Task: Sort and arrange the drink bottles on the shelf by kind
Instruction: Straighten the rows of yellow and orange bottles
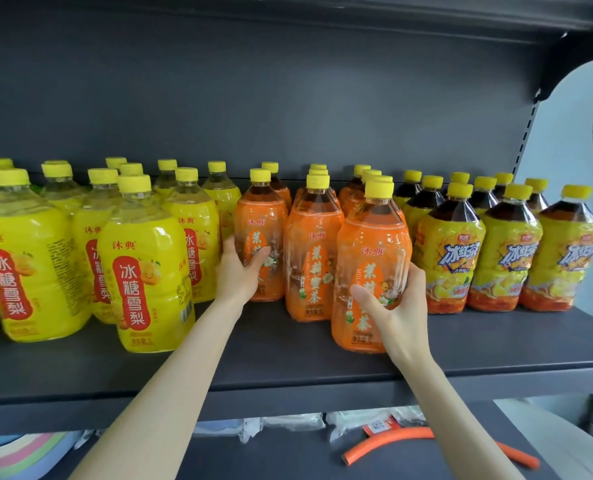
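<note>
Curling round glossy orange-sleeved rear bottle (seemingly plastic), left hand; round matching front bottle, right hand.

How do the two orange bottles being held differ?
The left-hand bottle stands further back, beside the pear-drink bottles; the right-hand bottle is frontmost, near the iced-tea bottles. The left hand grips its left side; the right hand grips its right side. Both: orange labels, yellow caps.

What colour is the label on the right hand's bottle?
Orange; the bottle shows best in the head view.
</note>
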The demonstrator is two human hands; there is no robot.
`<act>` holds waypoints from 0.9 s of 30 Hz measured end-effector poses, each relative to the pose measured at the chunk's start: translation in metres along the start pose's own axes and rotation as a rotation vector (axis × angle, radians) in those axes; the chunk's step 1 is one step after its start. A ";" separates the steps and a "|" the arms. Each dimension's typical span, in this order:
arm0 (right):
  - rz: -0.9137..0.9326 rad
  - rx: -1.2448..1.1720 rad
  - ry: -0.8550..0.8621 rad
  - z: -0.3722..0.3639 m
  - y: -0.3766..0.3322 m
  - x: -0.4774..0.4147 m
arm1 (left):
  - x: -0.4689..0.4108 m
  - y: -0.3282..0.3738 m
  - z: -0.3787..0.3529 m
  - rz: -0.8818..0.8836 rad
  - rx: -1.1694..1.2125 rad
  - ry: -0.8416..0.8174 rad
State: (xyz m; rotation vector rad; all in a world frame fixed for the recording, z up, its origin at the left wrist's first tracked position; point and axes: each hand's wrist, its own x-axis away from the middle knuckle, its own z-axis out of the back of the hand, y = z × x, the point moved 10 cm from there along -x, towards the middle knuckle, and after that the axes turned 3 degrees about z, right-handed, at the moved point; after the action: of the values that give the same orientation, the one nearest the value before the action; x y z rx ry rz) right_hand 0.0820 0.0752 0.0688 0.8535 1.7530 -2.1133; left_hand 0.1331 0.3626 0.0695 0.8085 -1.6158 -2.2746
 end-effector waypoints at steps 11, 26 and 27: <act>0.011 -0.001 0.014 0.001 0.001 0.000 | -0.016 -0.001 -0.012 -0.024 0.049 0.027; 0.024 0.017 0.032 0.005 -0.001 0.001 | -0.006 -0.016 -0.021 0.102 0.160 -0.102; 0.028 0.023 0.042 0.007 -0.002 0.001 | 0.001 -0.014 -0.018 0.097 0.138 -0.080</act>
State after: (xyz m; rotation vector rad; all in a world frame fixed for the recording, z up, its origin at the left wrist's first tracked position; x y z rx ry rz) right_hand 0.0782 0.0694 0.0703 0.9294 1.7307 -2.1163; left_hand 0.1442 0.3531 0.0518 0.6608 -1.8228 -2.1735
